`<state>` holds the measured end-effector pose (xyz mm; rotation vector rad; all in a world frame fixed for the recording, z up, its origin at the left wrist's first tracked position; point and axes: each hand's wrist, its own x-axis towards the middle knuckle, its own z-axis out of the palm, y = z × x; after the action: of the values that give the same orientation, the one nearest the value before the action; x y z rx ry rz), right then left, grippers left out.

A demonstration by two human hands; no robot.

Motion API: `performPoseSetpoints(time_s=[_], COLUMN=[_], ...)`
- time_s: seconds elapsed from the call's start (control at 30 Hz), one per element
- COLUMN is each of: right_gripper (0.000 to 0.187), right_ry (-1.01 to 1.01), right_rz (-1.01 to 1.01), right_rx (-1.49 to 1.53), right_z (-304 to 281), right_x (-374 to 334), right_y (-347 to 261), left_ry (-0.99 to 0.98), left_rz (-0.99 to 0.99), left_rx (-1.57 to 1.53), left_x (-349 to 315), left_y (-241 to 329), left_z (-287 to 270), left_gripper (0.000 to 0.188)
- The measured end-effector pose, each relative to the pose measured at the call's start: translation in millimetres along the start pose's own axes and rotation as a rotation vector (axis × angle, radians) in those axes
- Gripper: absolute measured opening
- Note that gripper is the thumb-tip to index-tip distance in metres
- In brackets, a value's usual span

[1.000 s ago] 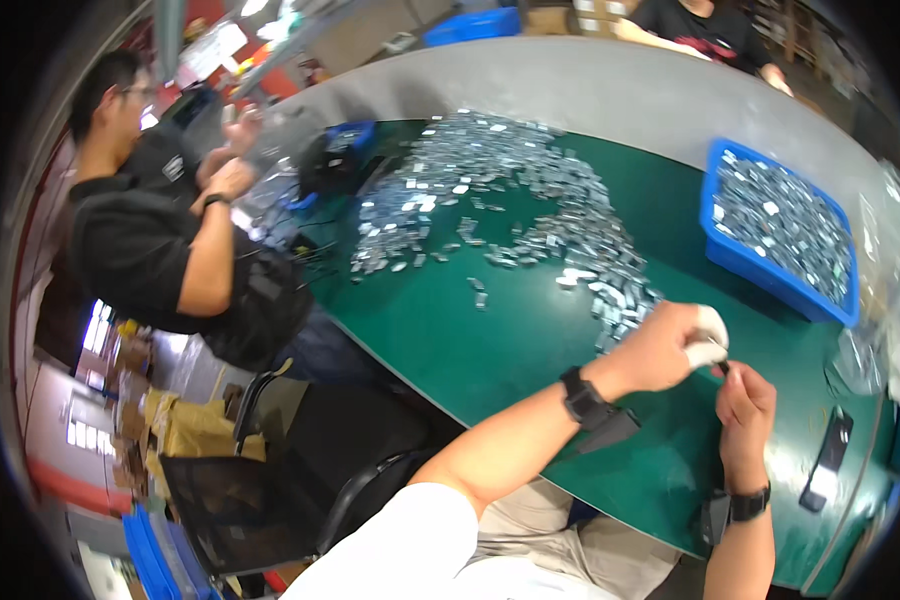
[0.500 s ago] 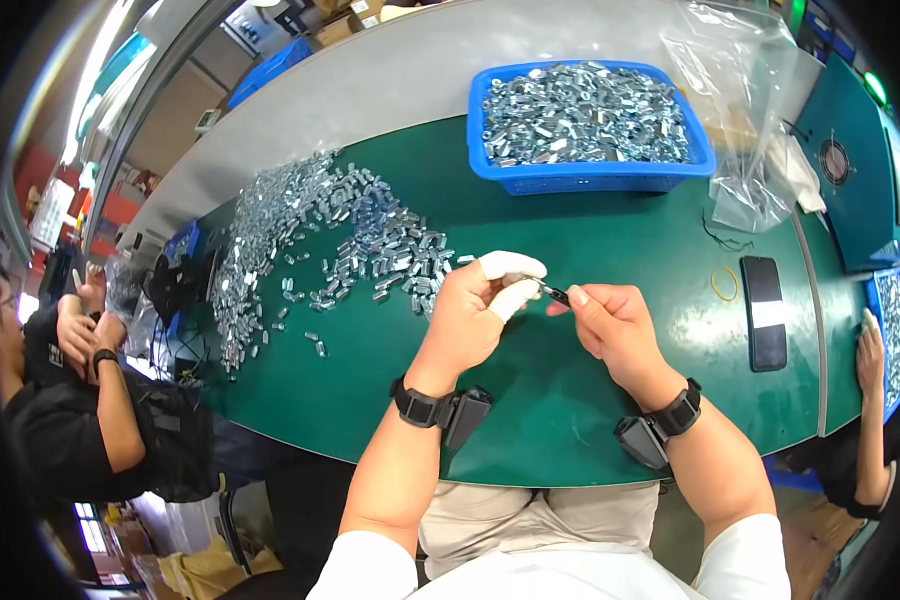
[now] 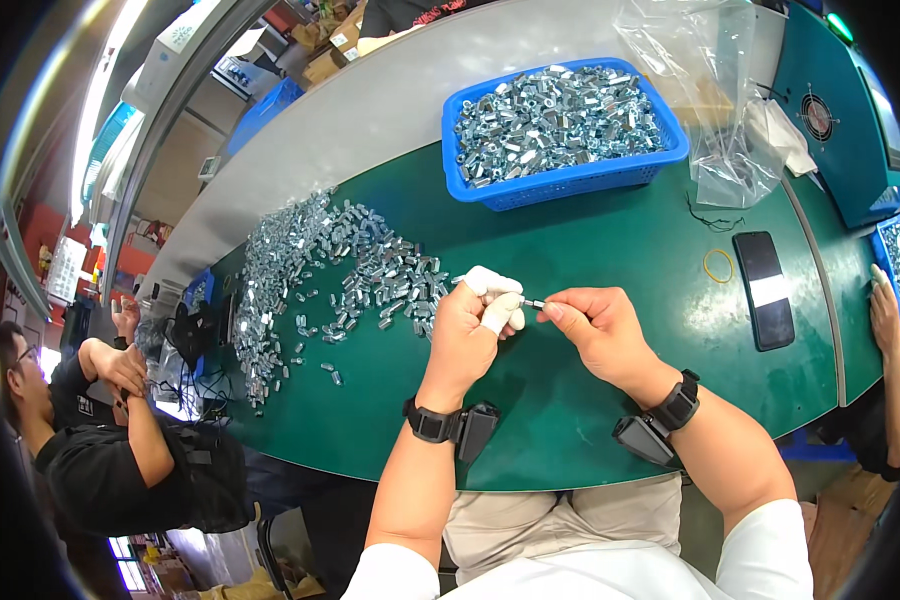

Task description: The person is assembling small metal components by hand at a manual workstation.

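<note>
**Two-Handed Hold on a Small Part [image 3: 534, 303]**

The small part, dark and silver, sits in the gap between the two hands, above the green table [image 3: 560, 430]. Whether it is one piece or two joined pieces cannot be told at this size.

Left hand [image 3: 467, 325]: the thumb and forefinger, in white finger covers [image 3: 500, 312], pinch the left end of the part. The other fingers are curled.

Right hand [image 3: 602, 330]: the bare thumb and forefinger pinch the right end. A black wrist strap [image 3: 433, 425] is fitted on the left wrist; a matching strap [image 3: 678, 400] is fitted on the right.

Surroundings: a loose spread of silver metal pieces [image 3: 400, 290] lies beside the left hand and extends to the far left. Beyond the hands stands a blue basket [image 3: 570, 187] filled with similar pieces. To the right of the right hand lie a yellow rubber band [image 3: 708, 266] and, next to it, a dark phone [image 3: 765, 265].
</note>
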<state>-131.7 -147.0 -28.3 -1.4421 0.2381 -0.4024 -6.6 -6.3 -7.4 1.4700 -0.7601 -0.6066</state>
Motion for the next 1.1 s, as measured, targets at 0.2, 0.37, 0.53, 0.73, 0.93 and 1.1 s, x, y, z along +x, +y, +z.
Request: performPoseSetpoints(time_s=[0.2, 0.37, 0.53, 0.73, 0.93, 1.1], right_gripper=[0.020, 0.017, 0.016, 0.016, 0.016, 0.016], right_ry=[0.009, 0.039, 0.100, 0.133, 0.142, 0.138], right_rz=[-0.067, -0.093, -0.143, 0.045, 0.032, 0.053], right_rx=[-0.061, -0.165, -0.175, -0.007, 0.048, 0.007], right_z=[2, 1, 4, 2, 7, 4], right_x=[0, -1, 1, 1, 3, 4], right_y=[3, 1, 3, -2, 0, 3], left_ry=[0.017, 0.025, 0.102, 0.287, 0.373, 0.391], left_rz=[-0.029, -0.057, -0.086, -0.097, 0.189, 0.368], left_rx=[-0.003, 0.042, 0.031, 0.077, 0.397, 0.679], left_x=[-1, 2, 4, 30, 128, 160], left_y=[2, 0, -2, 18, 53, 29], left_z=[0, 1, 3, 3, -9, -4], left_gripper=[0.006, 0.010, 0.017, 0.026, 0.027, 0.043])
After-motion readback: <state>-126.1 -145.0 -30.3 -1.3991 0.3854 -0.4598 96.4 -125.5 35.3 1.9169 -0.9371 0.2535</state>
